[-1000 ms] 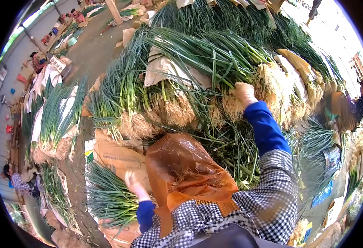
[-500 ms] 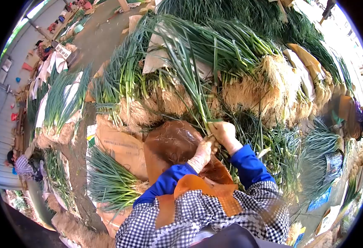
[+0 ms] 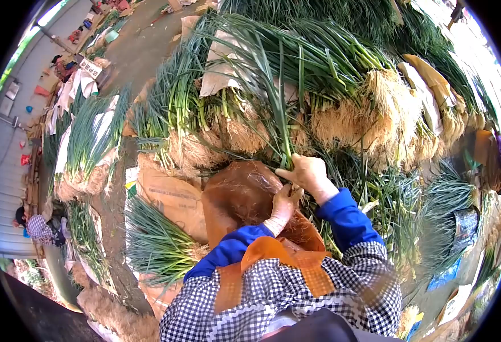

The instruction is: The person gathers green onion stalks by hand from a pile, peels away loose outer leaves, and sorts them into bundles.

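Held green onion: its stem (image 3: 284, 134) stands just ahead of the lap, leaves fanning up and away over the bundles; whether it is one stalk or several is hard to tell.
Good handling: a firm but gentle grip low on the stem would likely spare the long leaves from creasing, and keeping both hands close together should steady the lower end.
Right hand (image 3: 310, 174): fingers closed round the lower stem, thumb pointing left.
Left hand (image 3: 284, 202): just below the right, fingers curled narrow; whether they pinch the hidden lower end, I cannot tell.
Brown apron (image 3: 236, 191): spread beneath the hands, strewn with root-like strands.
Small bunch (image 3: 159, 242): green onions lying left of the lap, leaves pointing left.
Bundles ahead (image 3: 347, 122): a row with pale, shaggy roots facing the person.
Tangled greens (image 3: 390, 199): heaped right of the lap.
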